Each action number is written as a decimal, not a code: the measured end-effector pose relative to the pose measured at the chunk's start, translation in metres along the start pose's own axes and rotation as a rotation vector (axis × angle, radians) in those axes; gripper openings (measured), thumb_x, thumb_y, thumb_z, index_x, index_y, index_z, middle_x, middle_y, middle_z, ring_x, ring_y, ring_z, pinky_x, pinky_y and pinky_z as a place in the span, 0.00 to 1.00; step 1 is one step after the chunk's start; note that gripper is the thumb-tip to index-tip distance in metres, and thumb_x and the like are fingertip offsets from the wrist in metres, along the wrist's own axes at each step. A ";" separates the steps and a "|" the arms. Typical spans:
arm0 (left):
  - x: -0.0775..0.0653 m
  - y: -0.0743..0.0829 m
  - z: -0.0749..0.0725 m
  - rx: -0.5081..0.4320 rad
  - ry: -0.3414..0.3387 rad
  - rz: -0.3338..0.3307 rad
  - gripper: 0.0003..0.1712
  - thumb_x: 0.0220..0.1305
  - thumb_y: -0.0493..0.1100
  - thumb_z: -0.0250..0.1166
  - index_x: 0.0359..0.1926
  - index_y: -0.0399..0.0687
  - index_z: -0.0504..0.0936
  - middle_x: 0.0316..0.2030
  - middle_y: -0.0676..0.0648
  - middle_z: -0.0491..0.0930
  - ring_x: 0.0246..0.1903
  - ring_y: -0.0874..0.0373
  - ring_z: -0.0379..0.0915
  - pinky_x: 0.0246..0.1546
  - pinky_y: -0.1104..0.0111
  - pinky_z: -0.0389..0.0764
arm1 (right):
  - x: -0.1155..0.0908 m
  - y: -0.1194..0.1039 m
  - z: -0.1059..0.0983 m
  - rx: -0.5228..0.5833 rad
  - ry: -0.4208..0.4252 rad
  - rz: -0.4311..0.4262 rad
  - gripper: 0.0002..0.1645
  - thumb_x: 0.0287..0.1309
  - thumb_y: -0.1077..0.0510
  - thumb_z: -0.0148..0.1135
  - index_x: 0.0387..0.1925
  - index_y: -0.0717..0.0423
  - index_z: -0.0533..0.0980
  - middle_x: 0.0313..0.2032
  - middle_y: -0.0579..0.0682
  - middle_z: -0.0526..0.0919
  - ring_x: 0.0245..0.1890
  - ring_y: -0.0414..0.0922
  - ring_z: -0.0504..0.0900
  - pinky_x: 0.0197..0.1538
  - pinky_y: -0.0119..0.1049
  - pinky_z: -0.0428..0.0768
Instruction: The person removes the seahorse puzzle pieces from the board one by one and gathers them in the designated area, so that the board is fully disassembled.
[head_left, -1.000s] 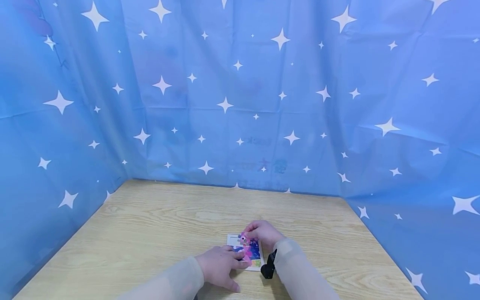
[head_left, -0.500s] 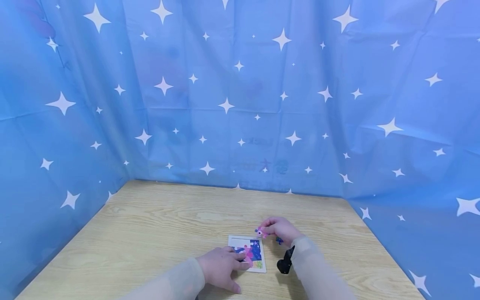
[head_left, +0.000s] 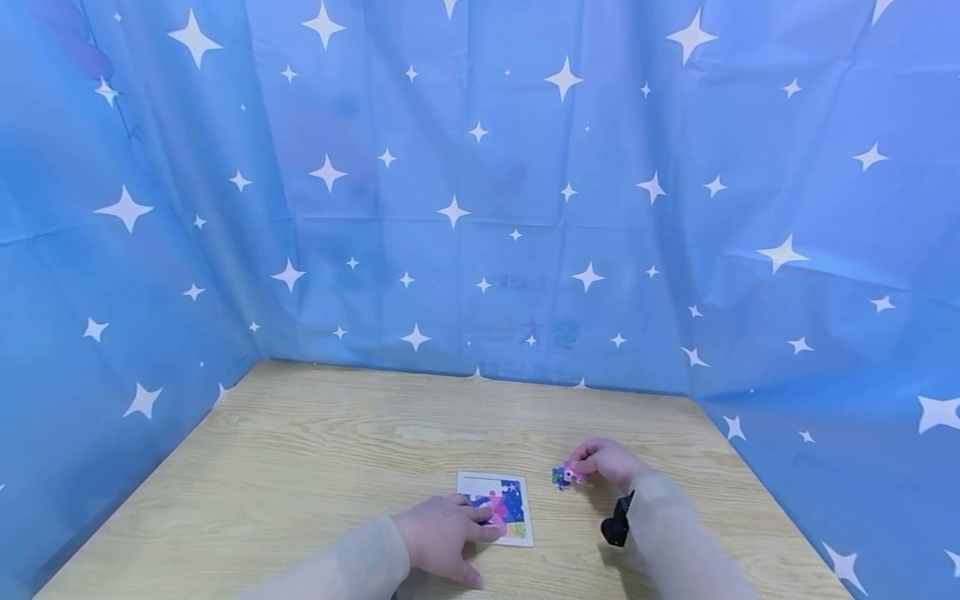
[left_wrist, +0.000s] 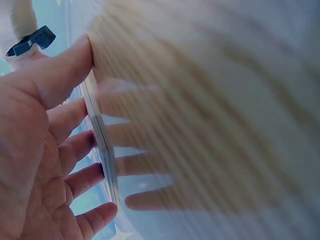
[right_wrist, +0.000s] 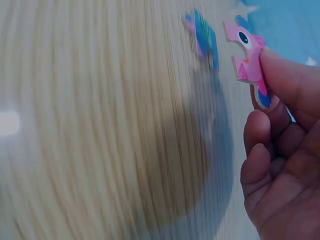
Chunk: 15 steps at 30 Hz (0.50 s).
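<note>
My left hand lies with its fingers stretched over the left side of a small jigsaw puzzle in a white-rimmed tray. In the left wrist view, its fingertips rest along the tray's edge. Some pieces sit in the tray, in dark blue, pink and yellow, and a pale gap shows at its upper left. To the right, my right hand pinches a pink puzzle piece with a printed eye between thumb and fingers, held above the table. Just beyond it, a blue and green puzzle piece lies on the table.
A light wood-grain table spreads beneath both hands. Blue curtains with white stars rise behind it and along both sides. A black strap device sits on the right wrist.
The right hand has carried the pink puzzle piece away from over the tray, rightward to beside the loose blue-green piece. My left hand has stayed on the tray.
</note>
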<state>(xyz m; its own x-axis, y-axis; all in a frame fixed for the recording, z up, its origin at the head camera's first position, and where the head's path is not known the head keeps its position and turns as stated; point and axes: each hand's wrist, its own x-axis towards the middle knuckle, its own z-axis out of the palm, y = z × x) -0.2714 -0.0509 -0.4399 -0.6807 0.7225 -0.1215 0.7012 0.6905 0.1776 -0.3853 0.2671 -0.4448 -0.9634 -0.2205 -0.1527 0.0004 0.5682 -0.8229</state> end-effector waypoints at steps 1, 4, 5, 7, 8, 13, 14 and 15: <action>0.000 0.000 0.000 -0.002 -0.001 -0.001 0.37 0.56 0.68 0.63 0.67 0.74 0.68 0.69 0.60 0.61 0.66 0.50 0.60 0.63 0.58 0.65 | -0.001 0.002 -0.003 -0.011 0.000 -0.001 0.04 0.59 0.65 0.62 0.35 0.64 0.79 0.36 0.51 0.81 0.37 0.46 0.77 0.47 0.42 0.73; 0.000 0.000 0.000 -0.013 -0.008 -0.009 0.37 0.56 0.68 0.64 0.67 0.75 0.67 0.69 0.61 0.61 0.66 0.49 0.60 0.63 0.58 0.65 | -0.003 0.009 -0.010 -0.026 0.013 0.020 0.03 0.58 0.66 0.62 0.34 0.63 0.79 0.34 0.51 0.80 0.36 0.46 0.75 0.44 0.40 0.71; 0.000 0.001 0.000 -0.016 -0.011 -0.011 0.37 0.56 0.68 0.64 0.67 0.75 0.67 0.69 0.62 0.61 0.66 0.49 0.60 0.63 0.58 0.65 | -0.004 0.011 -0.012 -0.029 0.017 0.026 0.03 0.57 0.66 0.62 0.34 0.64 0.79 0.34 0.51 0.80 0.36 0.46 0.75 0.43 0.39 0.71; 0.000 0.001 0.000 -0.026 -0.017 -0.019 0.37 0.56 0.68 0.64 0.67 0.75 0.67 0.69 0.62 0.61 0.66 0.50 0.59 0.63 0.58 0.65 | -0.006 0.014 -0.014 -0.034 0.020 0.038 0.03 0.56 0.67 0.63 0.33 0.64 0.79 0.32 0.52 0.80 0.34 0.46 0.75 0.42 0.38 0.70; 0.000 0.001 -0.001 -0.030 -0.020 -0.021 0.37 0.56 0.68 0.64 0.67 0.75 0.67 0.69 0.62 0.61 0.66 0.50 0.59 0.63 0.58 0.65 | -0.006 0.015 -0.014 -0.038 0.020 0.039 0.03 0.55 0.67 0.64 0.32 0.64 0.79 0.31 0.51 0.81 0.33 0.46 0.75 0.41 0.37 0.70; 0.000 0.001 0.000 -0.029 -0.017 -0.024 0.37 0.56 0.68 0.64 0.67 0.75 0.67 0.68 0.63 0.61 0.66 0.50 0.59 0.63 0.57 0.65 | -0.010 0.016 -0.015 -0.083 0.019 0.001 0.03 0.56 0.67 0.64 0.32 0.65 0.79 0.27 0.49 0.79 0.30 0.45 0.74 0.37 0.36 0.71; 0.000 0.001 0.000 -0.029 -0.015 -0.024 0.37 0.56 0.68 0.64 0.67 0.75 0.67 0.68 0.63 0.61 0.66 0.50 0.59 0.63 0.57 0.65 | -0.011 0.016 -0.015 -0.101 0.022 -0.008 0.04 0.56 0.66 0.64 0.32 0.65 0.79 0.26 0.49 0.79 0.30 0.45 0.74 0.37 0.36 0.71; 0.000 0.001 0.000 -0.030 -0.014 -0.026 0.37 0.56 0.68 0.64 0.67 0.76 0.67 0.68 0.63 0.61 0.66 0.50 0.59 0.63 0.57 0.65 | -0.012 0.016 -0.015 -0.112 0.031 -0.006 0.03 0.56 0.66 0.64 0.32 0.65 0.79 0.25 0.49 0.79 0.29 0.45 0.74 0.37 0.36 0.71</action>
<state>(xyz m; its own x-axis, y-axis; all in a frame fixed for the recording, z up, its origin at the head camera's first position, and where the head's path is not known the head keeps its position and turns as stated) -0.2713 -0.0502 -0.4399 -0.6950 0.7052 -0.1403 0.6767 0.7075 0.2036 -0.3782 0.2905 -0.4476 -0.9710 -0.2009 -0.1293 -0.0341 0.6524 -0.7571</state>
